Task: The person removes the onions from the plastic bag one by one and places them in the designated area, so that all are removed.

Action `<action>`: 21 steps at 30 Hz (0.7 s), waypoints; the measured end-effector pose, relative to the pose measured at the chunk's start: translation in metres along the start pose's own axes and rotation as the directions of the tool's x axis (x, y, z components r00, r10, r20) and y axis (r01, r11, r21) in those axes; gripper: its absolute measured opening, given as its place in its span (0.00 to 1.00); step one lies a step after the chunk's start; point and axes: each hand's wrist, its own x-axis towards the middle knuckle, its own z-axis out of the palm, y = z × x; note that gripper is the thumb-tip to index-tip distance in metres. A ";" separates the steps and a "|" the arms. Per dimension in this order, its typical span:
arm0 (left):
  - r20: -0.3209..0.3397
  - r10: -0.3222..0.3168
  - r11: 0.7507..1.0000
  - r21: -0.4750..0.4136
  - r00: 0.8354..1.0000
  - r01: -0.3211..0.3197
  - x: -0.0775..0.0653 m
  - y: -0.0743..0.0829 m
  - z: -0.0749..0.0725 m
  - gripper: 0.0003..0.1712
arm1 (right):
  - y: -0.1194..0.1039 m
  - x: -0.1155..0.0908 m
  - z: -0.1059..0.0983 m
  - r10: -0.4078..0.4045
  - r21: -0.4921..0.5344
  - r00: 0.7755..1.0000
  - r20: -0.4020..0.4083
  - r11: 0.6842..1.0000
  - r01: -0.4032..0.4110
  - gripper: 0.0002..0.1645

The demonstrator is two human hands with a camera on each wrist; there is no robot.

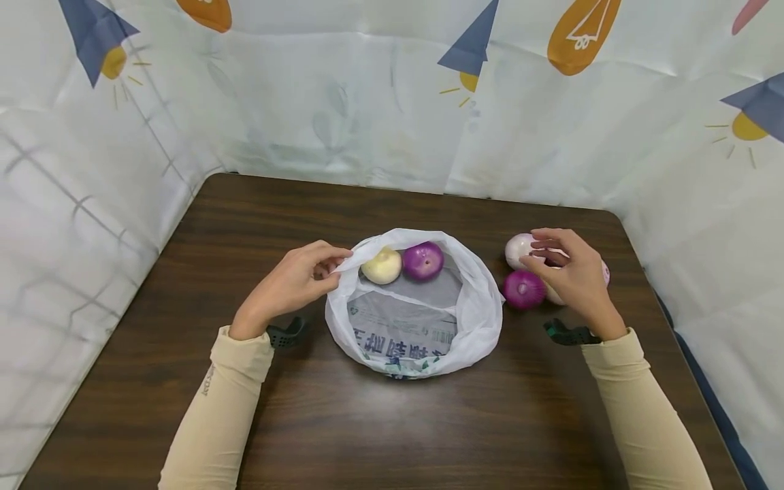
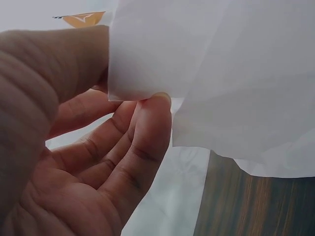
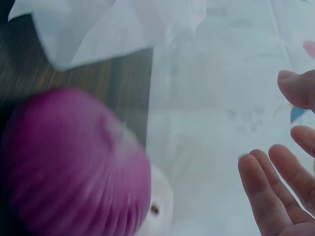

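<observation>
A white plastic bag (image 1: 480, 327) stands on the table with its mouth spread wide. Inside it lie a pale peeled onion (image 1: 382, 266) and a purple onion (image 1: 423, 261), side by side at the far wall. My left hand (image 1: 292, 282) pinches the bag's left rim between thumb and fingers; the left wrist view shows the white film (image 2: 147, 54) in that pinch. To the right of the bag, my right hand (image 1: 572, 272) hovers over a group of onions, its fingers parted and nothing between them. A purple onion (image 1: 523, 290) and a whitish onion (image 1: 519, 250) show there; others are partly hidden beneath the hand.
The dark wooden table (image 1: 392, 435) has a rounded far right corner. White printed cloth (image 1: 367, 102) hangs behind the table and along both sides. Grey printed paper or film (image 1: 404, 327) with lettering shows at the bottom of the bag.
</observation>
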 end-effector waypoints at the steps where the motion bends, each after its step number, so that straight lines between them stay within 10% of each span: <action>1: 0.002 0.000 1.000 0.003 1.000 0.000 0.000 0.000 0.000 0.22 | -0.003 0.001 0.003 0.007 0.013 1.000 0.011 1.000 -0.007 0.31; 21: -0.005 0.017 1.000 0.006 1.000 -0.017 0.001 0.000 -0.001 0.23 | -0.028 0.024 0.059 -0.205 0.104 0.961 0.186 0.977 0.188 0.30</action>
